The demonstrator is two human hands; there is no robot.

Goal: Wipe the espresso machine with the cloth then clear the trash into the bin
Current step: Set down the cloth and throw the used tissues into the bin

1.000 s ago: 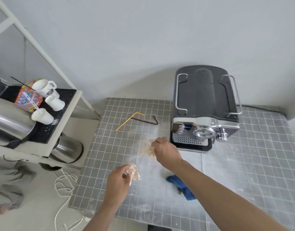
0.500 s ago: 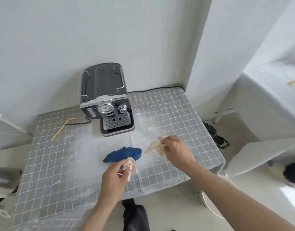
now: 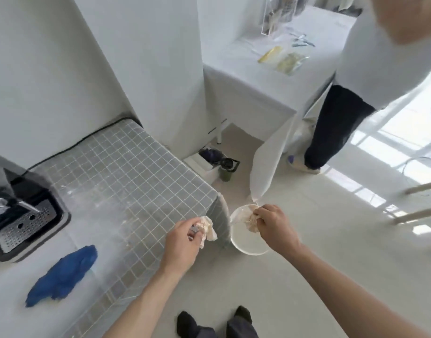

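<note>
Trash step. Right hand [image 3: 275,224] pinches a crumpled wrapper [image 3: 252,222] over the bin [image 3: 246,242] at 6 o'clock; left hand [image 3: 185,242] grips another wad [image 3: 208,229] above the table edge [image 3: 216,203]. Cloth [image 3: 63,274] lies at 8 o'clock, espresso machine [image 3: 21,215] at 9. Next: release right, shift left over bin.

Both arms reach forward, bare. Left hand [image 3: 182,242] curled, pinching something at the fingertips; right hand [image 3: 274,226] curled tight too, knuckles up.
</note>
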